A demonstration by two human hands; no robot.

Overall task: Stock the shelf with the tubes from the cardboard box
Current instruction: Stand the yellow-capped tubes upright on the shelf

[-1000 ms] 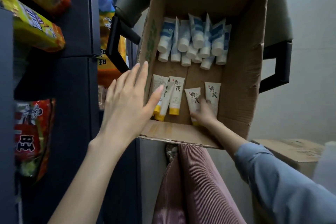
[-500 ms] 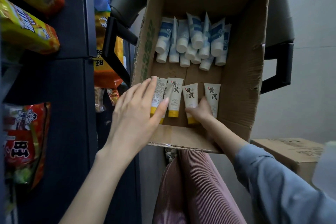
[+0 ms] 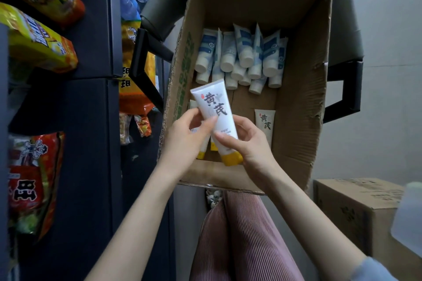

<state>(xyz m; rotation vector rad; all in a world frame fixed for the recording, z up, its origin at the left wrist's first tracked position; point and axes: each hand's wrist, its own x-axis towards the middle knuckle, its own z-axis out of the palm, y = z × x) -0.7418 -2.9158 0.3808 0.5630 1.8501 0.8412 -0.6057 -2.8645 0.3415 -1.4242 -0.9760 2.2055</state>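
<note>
Two hands share one white, yellow-capped tube held between them just above the cardboard box, the left hand pinching its side, the right hand curling its fingers round the lower body; it looks light, squashy and slick, so gripping near the stiffer cap seems safest.

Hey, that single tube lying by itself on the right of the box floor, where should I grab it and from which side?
Probably from above, pinching the lone tube across its middle, thumb on one long edge and fingers on the other. It lies flat, label up, with bare box floor on both sides, so fingers fit. Its near end is hidden behind the right hand.
</note>
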